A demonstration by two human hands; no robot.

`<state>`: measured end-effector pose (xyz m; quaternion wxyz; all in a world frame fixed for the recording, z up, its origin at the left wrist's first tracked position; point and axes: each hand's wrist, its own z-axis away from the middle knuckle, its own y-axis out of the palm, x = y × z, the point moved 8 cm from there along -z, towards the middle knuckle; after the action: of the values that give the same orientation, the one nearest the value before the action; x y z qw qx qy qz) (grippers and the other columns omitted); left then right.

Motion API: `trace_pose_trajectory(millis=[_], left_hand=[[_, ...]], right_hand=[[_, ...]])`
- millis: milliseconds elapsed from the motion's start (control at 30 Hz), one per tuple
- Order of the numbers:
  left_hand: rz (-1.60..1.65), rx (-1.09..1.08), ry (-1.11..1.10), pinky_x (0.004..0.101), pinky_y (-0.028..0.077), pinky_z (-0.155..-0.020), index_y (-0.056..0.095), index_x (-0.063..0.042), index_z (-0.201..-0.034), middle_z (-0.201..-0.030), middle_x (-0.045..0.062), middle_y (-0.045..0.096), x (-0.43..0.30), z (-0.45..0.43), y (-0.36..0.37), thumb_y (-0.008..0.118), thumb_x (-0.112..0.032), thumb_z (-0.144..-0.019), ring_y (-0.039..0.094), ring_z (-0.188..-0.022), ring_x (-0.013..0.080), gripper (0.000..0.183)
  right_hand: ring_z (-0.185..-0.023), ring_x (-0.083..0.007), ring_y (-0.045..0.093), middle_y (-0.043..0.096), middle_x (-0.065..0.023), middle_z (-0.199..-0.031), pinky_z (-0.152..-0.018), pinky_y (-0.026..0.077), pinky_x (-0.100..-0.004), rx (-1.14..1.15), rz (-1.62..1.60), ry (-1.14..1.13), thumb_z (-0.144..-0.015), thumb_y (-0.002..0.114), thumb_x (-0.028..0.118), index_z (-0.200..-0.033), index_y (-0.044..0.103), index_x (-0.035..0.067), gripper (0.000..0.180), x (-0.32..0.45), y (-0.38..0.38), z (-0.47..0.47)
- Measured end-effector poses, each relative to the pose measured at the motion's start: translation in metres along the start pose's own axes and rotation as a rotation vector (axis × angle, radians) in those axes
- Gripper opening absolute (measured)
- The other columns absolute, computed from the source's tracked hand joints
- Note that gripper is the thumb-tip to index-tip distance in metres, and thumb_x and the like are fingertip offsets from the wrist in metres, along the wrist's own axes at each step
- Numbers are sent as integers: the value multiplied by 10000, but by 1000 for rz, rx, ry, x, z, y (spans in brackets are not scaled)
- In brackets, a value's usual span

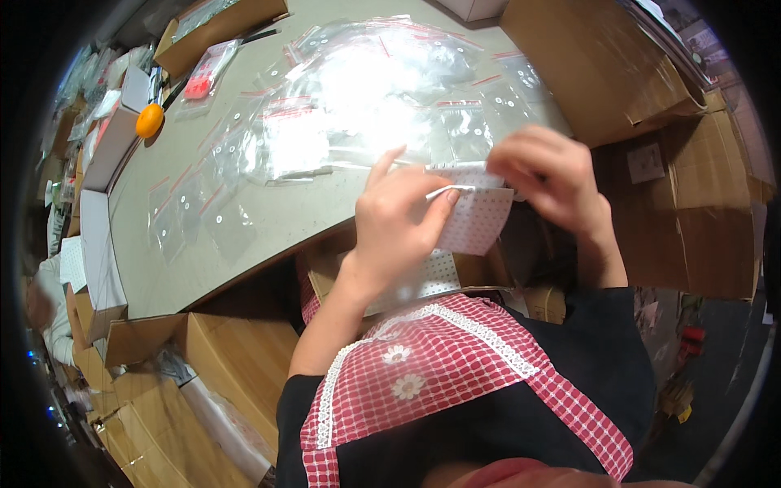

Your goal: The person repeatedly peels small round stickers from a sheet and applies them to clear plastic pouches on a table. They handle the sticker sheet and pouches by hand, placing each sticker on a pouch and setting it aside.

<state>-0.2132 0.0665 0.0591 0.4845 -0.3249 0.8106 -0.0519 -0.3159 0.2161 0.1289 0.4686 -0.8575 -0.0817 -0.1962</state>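
My left hand pinches a white sheet printed with small repeated marks, its thumb on the folded upper edge. My right hand is blurred at the sheet's upper right edge; its fingertips are hidden, so I cannot tell if they grip it. Beyond both hands lies a glaring pile of clear zip bags with red strips. Many bags bear a small white ring. A few more bags lie spread on the left of the grey table. Another dotted sheet shows below my hands.
An orange fruit and a packet with a red part lie at the table's left. Cardboard boxes stand at upper right and lower left. A person in a light top is at the far left.
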Motion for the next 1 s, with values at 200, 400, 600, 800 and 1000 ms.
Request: trace_pose_trajectory(millis=[200,400,600,800,1000], left_hand=[[-111,90,142,588,436,-1184,781,-32,-899,-925,150,784,4,1,10,769,-70,-835,747,-1111,319,75],[-97,107,131,600,441,-1175,777,-35,-878,-917,145,782,2,10,16,767,-74,-839,725,-1183,342,56],[-125,138,159,609,441,-1163,777,-25,-872,-909,150,782,-11,18,17,754,-59,-839,716,-1201,358,53],[-90,124,157,610,452,-1153,773,-36,-872,-871,145,770,-23,28,21,788,-75,-822,755,-1061,332,65],[-93,90,162,610,469,-1138,765,-26,-854,-851,149,755,-25,30,22,800,-73,-802,745,-995,350,78]], right_hand=[[-847,-190,684,741,-118,-932,-784,545,-335,190,-306,350,-960,715,179,-1035,728,-8,202,-70,34,-32],[-815,-85,560,634,3,-865,-741,461,-266,362,-303,370,-992,682,185,-1003,674,-9,195,-79,59,-44],[-840,-59,565,637,30,-898,-744,460,-233,277,-414,422,-1007,688,192,-1023,687,-8,201,-89,38,-49],[-836,-142,642,706,-76,-874,-776,525,-319,354,-391,402,-956,690,200,-1016,714,-15,225,-76,54,-45],[-806,-401,700,739,-206,-889,-737,554,-463,449,-106,249,-891,684,190,-971,723,3,207,-50,88,-50]])
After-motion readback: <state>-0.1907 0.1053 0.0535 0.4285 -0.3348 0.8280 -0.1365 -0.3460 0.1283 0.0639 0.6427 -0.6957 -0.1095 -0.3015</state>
